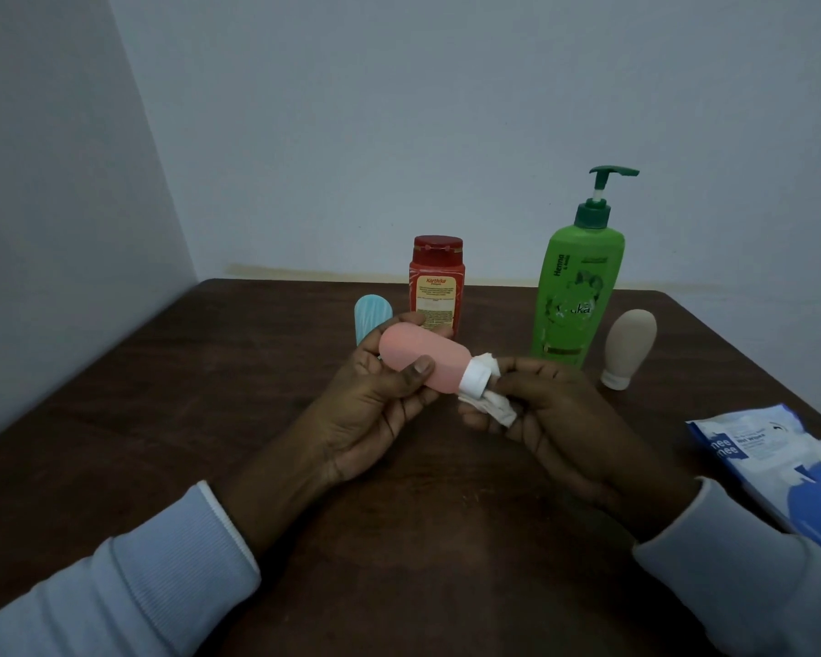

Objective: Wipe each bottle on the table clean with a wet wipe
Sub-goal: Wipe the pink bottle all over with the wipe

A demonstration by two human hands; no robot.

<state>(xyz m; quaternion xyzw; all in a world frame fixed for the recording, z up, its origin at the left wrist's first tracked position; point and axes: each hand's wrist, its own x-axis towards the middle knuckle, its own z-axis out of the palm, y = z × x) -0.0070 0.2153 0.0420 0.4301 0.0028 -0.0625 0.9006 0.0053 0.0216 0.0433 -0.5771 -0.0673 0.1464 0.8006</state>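
My left hand (375,410) grips a small pink bottle (423,355) with a white cap, held sideways above the table, cap pointing right. My right hand (555,419) pinches a crumpled white wet wipe (491,400) against the cap. On the table behind stand a red bottle (437,282), a tall green pump bottle (577,286), a beige bottle (629,346) resting on its white cap, and a light blue bottle (370,317), partly hidden by my left fingers.
A blue and white wet wipes pack (768,462) lies at the table's right edge. The dark brown wooden table (209,372) stands in a corner, with walls behind and to the left.
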